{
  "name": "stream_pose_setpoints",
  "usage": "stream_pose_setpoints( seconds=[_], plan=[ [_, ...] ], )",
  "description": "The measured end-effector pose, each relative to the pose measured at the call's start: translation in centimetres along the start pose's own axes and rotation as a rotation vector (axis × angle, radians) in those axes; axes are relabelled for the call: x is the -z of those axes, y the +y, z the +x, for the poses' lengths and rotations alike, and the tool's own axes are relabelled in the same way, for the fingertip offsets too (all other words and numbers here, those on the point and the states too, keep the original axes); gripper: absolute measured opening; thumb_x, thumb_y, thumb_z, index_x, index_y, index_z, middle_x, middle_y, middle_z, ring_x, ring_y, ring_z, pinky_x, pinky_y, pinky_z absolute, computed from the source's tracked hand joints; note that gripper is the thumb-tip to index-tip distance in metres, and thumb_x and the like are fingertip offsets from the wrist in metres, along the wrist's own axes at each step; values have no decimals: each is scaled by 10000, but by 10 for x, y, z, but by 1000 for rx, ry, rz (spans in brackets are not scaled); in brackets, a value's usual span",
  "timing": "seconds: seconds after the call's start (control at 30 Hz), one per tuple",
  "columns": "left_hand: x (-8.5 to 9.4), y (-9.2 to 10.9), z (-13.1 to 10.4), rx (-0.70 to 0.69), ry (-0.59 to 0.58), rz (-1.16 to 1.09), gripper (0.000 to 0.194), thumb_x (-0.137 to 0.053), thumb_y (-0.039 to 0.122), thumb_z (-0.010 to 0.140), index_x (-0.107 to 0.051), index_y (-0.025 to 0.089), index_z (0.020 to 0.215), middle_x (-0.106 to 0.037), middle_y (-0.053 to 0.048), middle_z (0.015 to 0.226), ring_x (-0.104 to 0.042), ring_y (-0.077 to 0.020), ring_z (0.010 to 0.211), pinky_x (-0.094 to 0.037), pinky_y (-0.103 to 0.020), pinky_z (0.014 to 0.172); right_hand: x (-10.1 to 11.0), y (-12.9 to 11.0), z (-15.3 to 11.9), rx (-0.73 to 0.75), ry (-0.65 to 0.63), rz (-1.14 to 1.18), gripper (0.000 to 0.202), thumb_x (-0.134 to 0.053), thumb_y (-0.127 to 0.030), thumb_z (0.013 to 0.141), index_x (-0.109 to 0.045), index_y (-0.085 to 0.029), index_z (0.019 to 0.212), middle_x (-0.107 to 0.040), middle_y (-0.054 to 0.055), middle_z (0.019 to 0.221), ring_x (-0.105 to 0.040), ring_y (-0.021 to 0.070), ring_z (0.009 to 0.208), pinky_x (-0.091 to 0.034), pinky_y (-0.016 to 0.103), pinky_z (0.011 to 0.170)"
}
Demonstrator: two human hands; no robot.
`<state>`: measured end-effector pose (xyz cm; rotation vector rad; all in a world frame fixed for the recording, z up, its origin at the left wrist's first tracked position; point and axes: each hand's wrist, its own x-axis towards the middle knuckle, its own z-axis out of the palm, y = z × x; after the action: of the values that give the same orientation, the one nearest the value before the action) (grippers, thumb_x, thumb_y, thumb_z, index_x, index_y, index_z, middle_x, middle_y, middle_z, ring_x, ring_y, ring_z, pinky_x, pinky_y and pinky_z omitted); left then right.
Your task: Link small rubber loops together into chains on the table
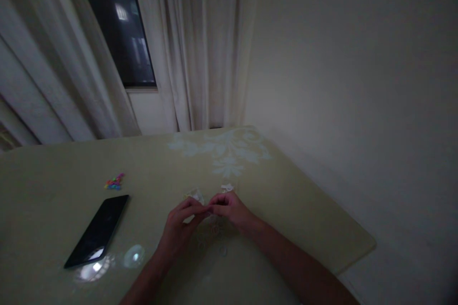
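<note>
My left hand (181, 219) and my right hand (231, 208) meet over the table, fingertips pinched together. Whatever lies between the fingertips is too small and dim to make out. Just beyond my left hand rests a small clear plastic packet (195, 194). Past my right fingers sit some small white pieces (226, 187). Below the hands, on the tabletop, are several small pale rings (201, 245), and a faint clear loop (223, 250) lies nearer to me.
A black tablet or large phone (98, 231) lies to the left. Behind it is a little pile of colourful beads (115, 181). The pale table (293, 209) has a printed floral pattern at its far corner and borders a wall (350, 81) on the right. Curtains (203, 47) hang beyond.
</note>
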<state>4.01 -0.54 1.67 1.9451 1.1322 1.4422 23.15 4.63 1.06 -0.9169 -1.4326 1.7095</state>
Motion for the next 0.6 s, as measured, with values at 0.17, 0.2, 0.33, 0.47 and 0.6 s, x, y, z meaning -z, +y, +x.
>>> stream_pose_setpoints(
  seconds=[0.17, 0.2, 0.33, 0.47, 0.6],
  plan=[
    [6, -1, 3, 77, 132, 7, 152, -709, 359, 919, -786, 232, 887, -756, -44, 880, -719, -187, 823, -579, -271, 741, -10, -1, -7, 87, 47, -138, 235, -785, -404, 791, -754, -181, 858, -619, -15, 709, -504, 120, 622, -399, 252, 605],
    [8, -1, 3, 118, 186, 8, 145, -707, 354, 914, -769, 224, 897, -764, -43, 881, -724, -188, 819, -584, -274, 742, -14, 0, -11, 124, 43, -228, 195, -775, -367, 806, -754, -187, 878, -629, -8, 746, -512, 123, 631, -408, 252, 607],
    [14, -1, 5, 221, 297, -19, 154, -701, 354, 899, -742, 211, 939, -796, -42, 889, -752, -190, 795, -607, -275, 726, -31, 0, -29, 347, -164, -701, 159, -774, -212, 805, -762, -221, 962, -668, 47, 1081, -607, 186, 927, -475, 293, 835],
    [14, 4, 6, 213, 287, -23, 154, -707, 353, 885, -748, 207, 913, -812, -56, 899, -767, -202, 809, -630, -297, 741, -41, 2, -37, 404, -288, -1013, 132, -747, -291, 868, -752, -196, 958, -654, 83, 1120, -596, 236, 1032, -459, 345, 953],
    [12, 6, 5, 219, 247, -66, 141, -735, 346, 861, -754, 208, 879, -825, -61, 884, -776, -208, 787, -642, -305, 723, -41, 5, -34, 425, -332, -1136, 157, -716, -294, 867, -722, -158, 945, -657, 106, 1052, -586, 247, 972, -471, 369, 937]
  ],
)
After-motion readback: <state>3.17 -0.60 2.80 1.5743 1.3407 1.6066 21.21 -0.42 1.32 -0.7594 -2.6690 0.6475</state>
